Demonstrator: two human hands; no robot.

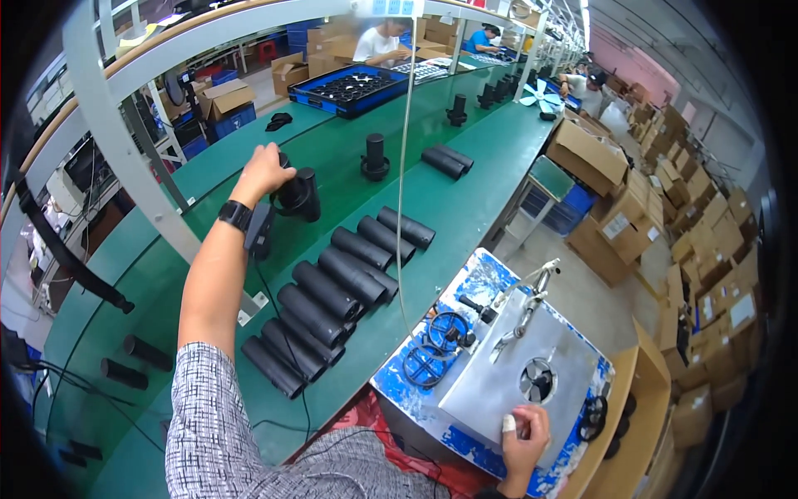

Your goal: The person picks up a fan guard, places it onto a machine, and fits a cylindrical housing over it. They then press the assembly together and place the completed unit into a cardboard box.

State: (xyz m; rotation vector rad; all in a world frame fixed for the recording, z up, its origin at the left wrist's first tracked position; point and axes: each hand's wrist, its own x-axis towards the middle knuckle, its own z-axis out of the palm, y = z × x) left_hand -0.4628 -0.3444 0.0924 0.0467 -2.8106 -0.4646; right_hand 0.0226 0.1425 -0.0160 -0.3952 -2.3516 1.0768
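Observation:
My left hand [264, 175] reaches out over the green work surface, its fingers closed around the top of a black cylindrical part with a wider collar [291, 198]. Beside that part stands another dark cylinder [308, 185]. My right hand [525, 434] is over the front of a grey metal box [490, 384], fingers loosely curled and thumb apart, with nothing visible in it; its thumb has a white wrap. A small black fan-like part [539, 381] sits in the round hole of the box top, just beyond this hand. A metal lever clamp [524, 320] is fixed at the far edge of the box.
Several black tubes [352, 277] lie in a row on the green bench [465, 195]. Black rings [424, 366] rest on the blue-and-white stand. An open carton [644, 366] is at right. A hanging cord [405, 150] crosses the middle; a metal post [137, 141] rises at left. Other people work far back.

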